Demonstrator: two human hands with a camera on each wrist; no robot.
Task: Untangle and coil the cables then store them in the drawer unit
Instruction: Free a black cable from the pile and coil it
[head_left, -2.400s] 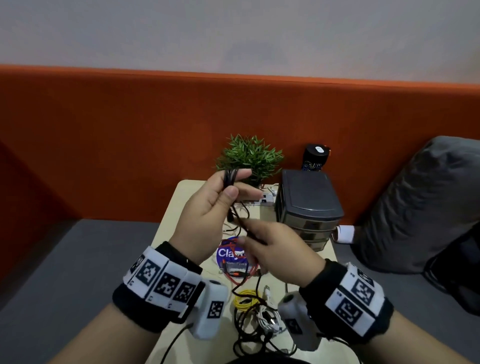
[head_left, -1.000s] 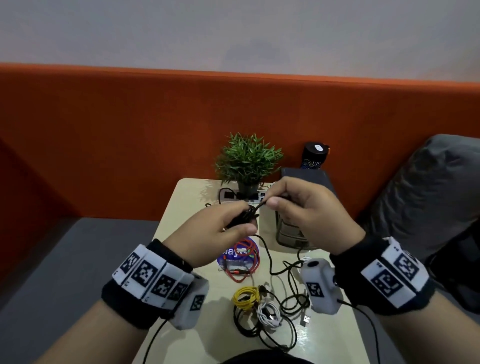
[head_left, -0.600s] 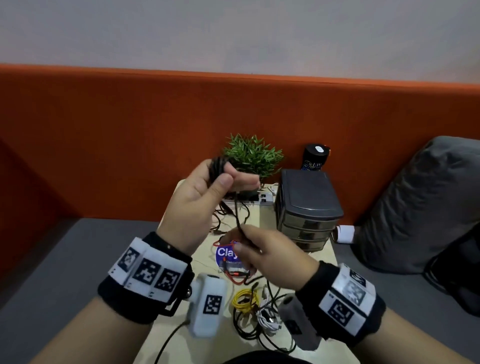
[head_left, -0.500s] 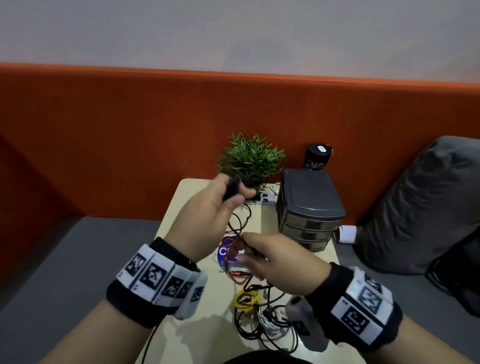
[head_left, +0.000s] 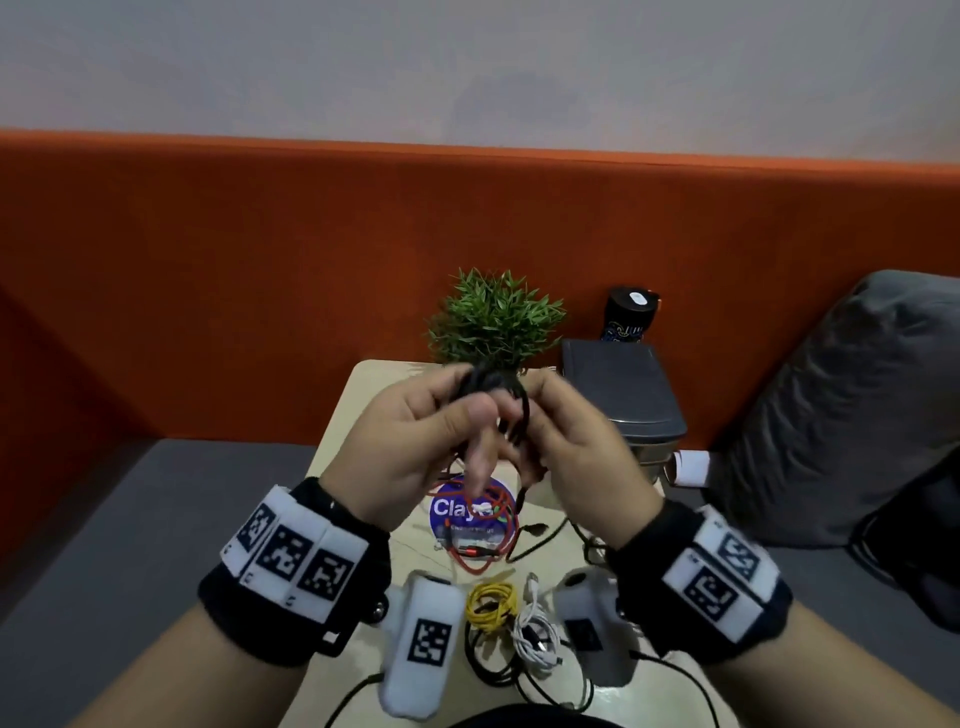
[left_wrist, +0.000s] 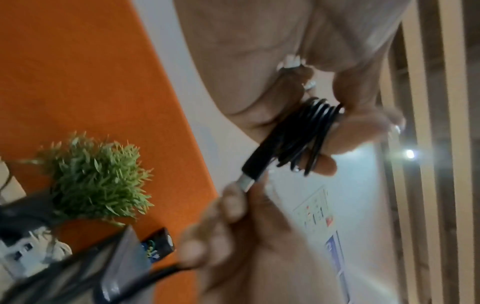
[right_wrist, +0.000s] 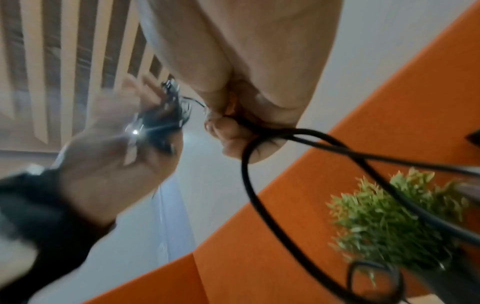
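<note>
Above the table my left hand (head_left: 462, 410) grips a small coil of black cable (head_left: 485, 382). In the left wrist view the coil (left_wrist: 309, 133) is wound over my fingers and its USB plug (left_wrist: 255, 165) sticks out. My right hand (head_left: 532, 415) is close beside it and pinches the loose strand of the same cable (right_wrist: 246, 174), which loops downward. The grey drawer unit (head_left: 623, 395) stands at the back right with its drawers closed. A red cable (head_left: 483, 525), a yellow coil (head_left: 491, 603), a white cable (head_left: 535, 639) and more black cable (head_left: 493, 670) lie on the table (head_left: 358, 395).
A small green plant (head_left: 493, 317) stands behind my hands and a black can (head_left: 631, 312) behind the drawer unit. An orange padded wall backs the table. A grey cushion (head_left: 841, 405) lies to the right and a white power strip (left_wrist: 23, 248) sits by the plant.
My right hand has come up from near the table to beside the left hand, bringing the loose strand to the coil. The left hand still holds the coil at about the same height.
</note>
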